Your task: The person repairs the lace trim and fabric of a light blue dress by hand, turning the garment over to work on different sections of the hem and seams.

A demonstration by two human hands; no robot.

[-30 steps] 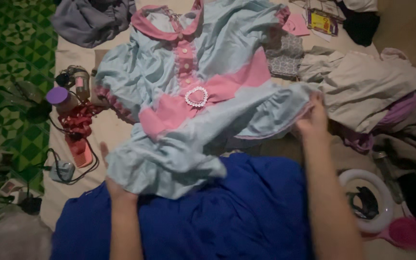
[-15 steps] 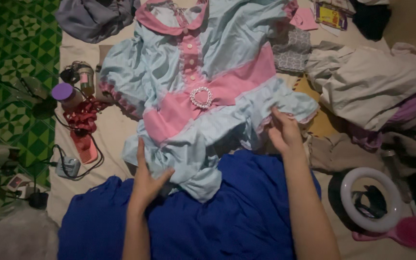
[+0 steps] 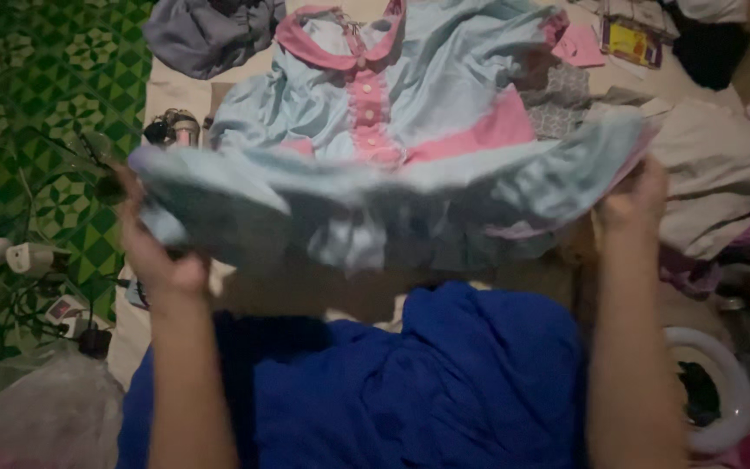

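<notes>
Left hand [image 3: 160,252]: I had it closed on the left corner of the light blue dress's [image 3: 410,130] hem, fingers curled into the cloth and mostly hidden by it; my wrist and forearm ran down toward the bottom edge of the view.
Right hand [image 3: 634,198]: I had it closed on the right corner of the same hem, knuckles toward the camera, the fingertips tucked behind the fabric.
Dress: light blue with a pink collar, a pink buttoned strip down the chest and a pink waistband; its upper part lay flat on the pale sheet [image 3: 175,87], while the skirt edge hung lifted and stretched in a band between my two hands, blurred in the picture.
Blue cloth [image 3: 410,382]: a deep blue garment lay crumpled just below the lifted hem, between my forearms.
Grey garment [image 3: 210,30]: bunched at the top, beside the collar.
Beige garment [image 3: 722,174]: heaped to the right of the dress, close to my right hand.
White ring [image 3: 722,391]: a round white-rimmed object sat at the lower right, near my right forearm.
Green floor [image 3: 36,113]: patterned green surface on the left, with a white plug [image 3: 32,256] and cables on it.
Clear bag [image 3: 36,417]: crumpled plastic at the lower left corner.
</notes>
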